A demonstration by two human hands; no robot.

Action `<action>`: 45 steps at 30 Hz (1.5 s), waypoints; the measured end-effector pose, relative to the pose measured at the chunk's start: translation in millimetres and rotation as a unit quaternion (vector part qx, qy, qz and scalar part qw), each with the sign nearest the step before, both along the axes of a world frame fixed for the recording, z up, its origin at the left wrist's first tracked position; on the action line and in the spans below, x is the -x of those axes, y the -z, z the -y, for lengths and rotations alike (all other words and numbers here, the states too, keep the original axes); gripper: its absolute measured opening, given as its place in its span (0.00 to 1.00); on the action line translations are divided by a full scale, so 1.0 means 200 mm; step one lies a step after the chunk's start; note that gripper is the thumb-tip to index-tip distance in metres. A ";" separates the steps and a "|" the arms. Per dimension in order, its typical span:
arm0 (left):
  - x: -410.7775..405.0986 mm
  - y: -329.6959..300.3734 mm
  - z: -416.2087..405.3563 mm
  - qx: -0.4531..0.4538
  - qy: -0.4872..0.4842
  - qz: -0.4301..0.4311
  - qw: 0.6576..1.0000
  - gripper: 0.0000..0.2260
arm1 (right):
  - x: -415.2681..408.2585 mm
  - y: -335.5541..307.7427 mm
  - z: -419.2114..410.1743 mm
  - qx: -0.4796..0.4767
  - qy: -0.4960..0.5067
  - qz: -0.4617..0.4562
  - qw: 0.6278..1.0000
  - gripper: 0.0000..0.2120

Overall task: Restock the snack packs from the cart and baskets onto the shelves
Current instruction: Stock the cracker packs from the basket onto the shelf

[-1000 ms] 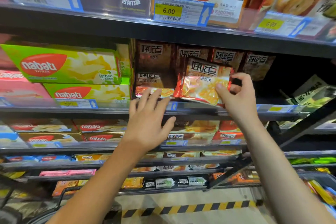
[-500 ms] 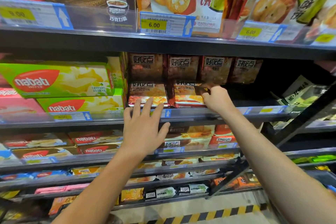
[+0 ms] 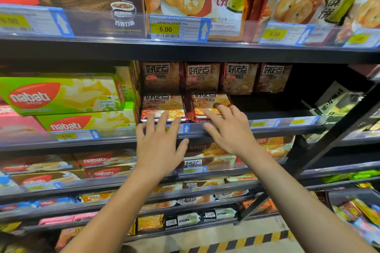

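Both your hands are at the shelf (image 3: 267, 127) front, squaring up a cookie pack.

Largest first: the shelf carries Nabati boxes (image 3: 61, 96) stacked on the left and a back row (image 3: 216, 77) of brown packs standing upright, with two packs lying in front so their faces show to a shopper. The right-hand pack (image 3: 207, 104) sits just beside its neighbour (image 3: 162, 106), front edge at the lip, likely so the row reads flush. Your right hand (image 3: 230, 129) has straight, spread fingers (image 3: 211, 117) resting on that pack's front, pressing rather than gripping, which looks like a push to seat it. Your left hand (image 3: 160, 146) is also flat and spread, holding nothing, its fingertips reaching the neighbour's lower edge by the price strip (image 3: 186, 128), probably to steady the row.
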State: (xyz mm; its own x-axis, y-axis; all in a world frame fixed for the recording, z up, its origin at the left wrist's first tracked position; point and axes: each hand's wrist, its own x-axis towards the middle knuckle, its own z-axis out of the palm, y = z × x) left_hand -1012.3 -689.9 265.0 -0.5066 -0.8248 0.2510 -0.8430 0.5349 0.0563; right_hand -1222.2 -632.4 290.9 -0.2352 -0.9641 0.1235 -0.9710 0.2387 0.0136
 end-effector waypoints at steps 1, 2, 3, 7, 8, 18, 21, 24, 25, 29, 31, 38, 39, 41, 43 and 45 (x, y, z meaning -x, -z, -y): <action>0.00 0.00 0.00 0.002 -0.004 0.001 1.000 0.29 | 0.00 0.01 0.00 -0.003 -0.005 -0.006 1.000 0.34; 0.00 0.00 -0.01 0.003 -0.007 0.004 1.000 0.30 | 0.00 0.01 -0.01 -0.004 -0.011 -0.011 1.000 0.34; 0.00 0.00 -0.01 0.004 -0.010 0.008 1.000 0.30 | -0.01 0.01 -0.01 -0.008 -0.012 -0.013 1.000 0.34; 0.02 -0.01 -0.03 0.001 -0.022 0.013 1.000 0.31 | -0.02 0.00 -0.01 -0.024 -0.013 -0.007 1.000 0.31; 0.02 -0.01 -0.03 0.002 -0.024 0.013 1.000 0.30 | -0.02 0.00 -0.01 -0.027 -0.014 -0.007 1.000 0.30; 0.03 -0.03 -0.11 -0.045 -0.035 0.036 0.998 0.34 | -0.01 0.01 -0.11 0.006 -0.075 0.049 0.996 0.30; 0.02 -0.03 -0.21 -0.067 -0.060 0.026 0.996 0.34 | -0.07 0.01 -0.23 0.037 -0.117 0.063 0.990 0.31; -0.02 0.02 -0.36 -0.056 -0.087 0.033 0.994 0.34 | -0.15 0.06 -0.34 0.043 -0.160 0.076 0.983 0.35; -0.04 0.05 -0.42 -0.051 -0.096 0.029 0.994 0.34 | -0.18 0.10 -0.37 0.038 -0.175 0.076 0.981 0.35; -0.17 0.19 -0.67 -0.041 -0.135 0.011 0.990 0.30 | -0.27 0.27 -0.49 -0.014 -0.228 0.099 0.968 0.34; -0.26 0.27 -0.81 -0.050 -0.166 0.004 0.985 0.28 | -0.34 0.38 -0.55 -0.036 -0.254 0.118 0.959 0.33; -0.55 0.52 -1.27 -0.128 -0.303 0.024 0.944 0.29 | -0.67 0.69 -0.74 -0.118 -0.347 0.100 0.925 0.32; -0.59 0.55 -1.32 -0.135 -0.322 0.025 0.937 0.29 | -0.72 0.71 -0.75 -0.135 -0.360 0.095 0.918 0.33; -0.68 0.58 -1.42 -0.149 -0.361 0.022 0.920 0.29 | -0.83 0.74 -0.79 -0.167 -0.380 0.094 0.905 0.33; -0.76 0.61 -1.50 -0.163 -0.397 0.019 0.903 0.30 | -0.93 0.76 -0.84 -0.188 -0.398 0.095 0.893 0.35; -0.84 0.63 -1.57 -0.173 -0.428 0.009 0.887 0.29 | -1.02 0.78 -0.87 -0.198 -0.417 0.099 0.882 0.36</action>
State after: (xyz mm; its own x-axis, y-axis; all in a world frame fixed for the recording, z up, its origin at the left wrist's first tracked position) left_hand -844.3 -376.0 138.2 0.3413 -0.9353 -0.0932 -0.9344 -0.3484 0.0747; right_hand -1017.4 -458.3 134.4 0.5970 -0.7702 -0.2245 -0.7989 -0.5453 -0.2537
